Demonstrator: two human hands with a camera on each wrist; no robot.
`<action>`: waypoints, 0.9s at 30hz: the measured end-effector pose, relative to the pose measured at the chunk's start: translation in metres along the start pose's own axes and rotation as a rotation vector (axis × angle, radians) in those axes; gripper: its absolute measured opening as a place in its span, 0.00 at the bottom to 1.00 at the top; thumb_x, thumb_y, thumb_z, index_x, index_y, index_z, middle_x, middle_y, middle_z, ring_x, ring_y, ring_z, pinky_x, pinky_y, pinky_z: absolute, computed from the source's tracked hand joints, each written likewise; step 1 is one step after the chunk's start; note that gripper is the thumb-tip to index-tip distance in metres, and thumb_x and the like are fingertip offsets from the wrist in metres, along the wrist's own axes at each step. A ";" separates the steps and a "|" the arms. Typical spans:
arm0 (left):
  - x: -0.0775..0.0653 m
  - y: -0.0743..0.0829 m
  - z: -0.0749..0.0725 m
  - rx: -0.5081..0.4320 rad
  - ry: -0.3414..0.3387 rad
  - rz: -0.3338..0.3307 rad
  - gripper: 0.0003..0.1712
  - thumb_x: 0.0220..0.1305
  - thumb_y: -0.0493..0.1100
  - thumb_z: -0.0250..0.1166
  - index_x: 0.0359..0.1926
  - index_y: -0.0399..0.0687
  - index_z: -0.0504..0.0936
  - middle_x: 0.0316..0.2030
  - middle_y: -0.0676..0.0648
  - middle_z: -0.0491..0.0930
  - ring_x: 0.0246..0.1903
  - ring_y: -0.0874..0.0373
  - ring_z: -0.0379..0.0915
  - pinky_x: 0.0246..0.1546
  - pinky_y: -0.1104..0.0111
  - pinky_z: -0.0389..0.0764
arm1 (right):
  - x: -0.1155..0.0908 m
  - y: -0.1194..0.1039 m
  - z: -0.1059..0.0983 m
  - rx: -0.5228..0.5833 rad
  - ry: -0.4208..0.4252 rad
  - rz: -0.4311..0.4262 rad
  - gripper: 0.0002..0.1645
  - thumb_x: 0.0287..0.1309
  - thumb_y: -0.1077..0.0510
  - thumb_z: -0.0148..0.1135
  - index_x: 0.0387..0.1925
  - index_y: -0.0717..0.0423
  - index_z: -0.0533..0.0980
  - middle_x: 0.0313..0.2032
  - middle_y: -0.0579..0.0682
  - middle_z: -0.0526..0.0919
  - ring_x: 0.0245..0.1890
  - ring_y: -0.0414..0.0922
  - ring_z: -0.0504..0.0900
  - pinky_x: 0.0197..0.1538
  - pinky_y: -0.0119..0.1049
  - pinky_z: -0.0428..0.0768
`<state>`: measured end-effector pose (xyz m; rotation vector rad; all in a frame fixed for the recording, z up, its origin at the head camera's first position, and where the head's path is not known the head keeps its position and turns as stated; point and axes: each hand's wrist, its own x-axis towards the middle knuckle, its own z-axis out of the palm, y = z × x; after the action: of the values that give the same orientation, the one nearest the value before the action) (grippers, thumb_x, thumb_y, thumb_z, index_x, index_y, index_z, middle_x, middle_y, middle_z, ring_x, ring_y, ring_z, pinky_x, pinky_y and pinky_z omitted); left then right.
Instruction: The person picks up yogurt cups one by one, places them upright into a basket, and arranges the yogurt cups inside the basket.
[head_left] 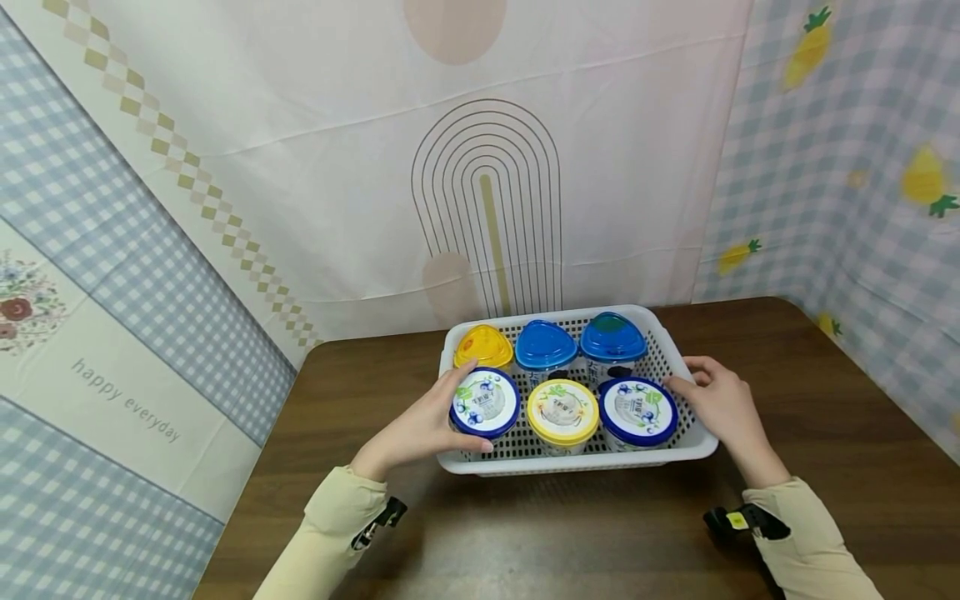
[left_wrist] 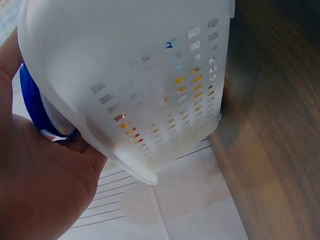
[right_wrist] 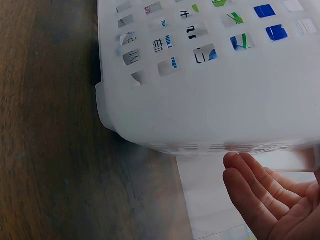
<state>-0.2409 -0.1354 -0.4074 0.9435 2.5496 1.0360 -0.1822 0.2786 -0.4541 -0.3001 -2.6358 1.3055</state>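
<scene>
A white perforated basket [head_left: 577, 463] holds two rows of lidded plastic jars. My left hand [head_left: 427, 421] spans the round jar with a blue-rimmed white lid [head_left: 486, 403] at the front left corner, thumb at its near side and fingers at its far side. In the left wrist view that lid's blue rim [left_wrist: 32, 100] shows beside the palm. My right hand [head_left: 723, 404] grips the basket's right rim, thumb over the edge; in the right wrist view its fingers [right_wrist: 245, 187] lie against the outside wall. Beside the held jar stand a yellow-lidded jar [head_left: 562, 411] and another blue-rimmed jar [head_left: 639, 410].
In the back row are a jar with a yellow rounded-triangle lid [head_left: 483, 345] and two with blue ones, left [head_left: 546, 343] and right [head_left: 613, 335]. The basket stands on a dark wooden table [head_left: 360, 375], near the back edge, where a printed cloth [head_left: 337, 208] hangs.
</scene>
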 end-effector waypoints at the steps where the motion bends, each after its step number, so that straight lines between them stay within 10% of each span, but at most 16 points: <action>1: 0.000 0.000 0.000 0.004 -0.003 0.004 0.70 0.45 0.61 0.82 0.80 0.54 0.47 0.69 0.51 0.61 0.62 0.56 0.64 0.67 0.54 0.66 | 0.000 0.000 0.000 0.000 0.000 0.000 0.37 0.70 0.44 0.60 0.65 0.69 0.68 0.46 0.72 0.82 0.37 0.59 0.87 0.35 0.51 0.86; 27: 0.007 0.003 0.005 0.130 -0.080 -0.033 0.69 0.47 0.61 0.81 0.81 0.54 0.47 0.71 0.46 0.59 0.62 0.53 0.67 0.66 0.54 0.69 | 0.001 0.003 0.000 0.001 -0.006 0.005 0.38 0.70 0.43 0.59 0.66 0.68 0.67 0.47 0.72 0.82 0.39 0.60 0.87 0.35 0.52 0.86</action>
<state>-0.2427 -0.1269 -0.4085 0.9520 2.5822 0.8145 -0.1830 0.2806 -0.4570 -0.3038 -2.6406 1.3112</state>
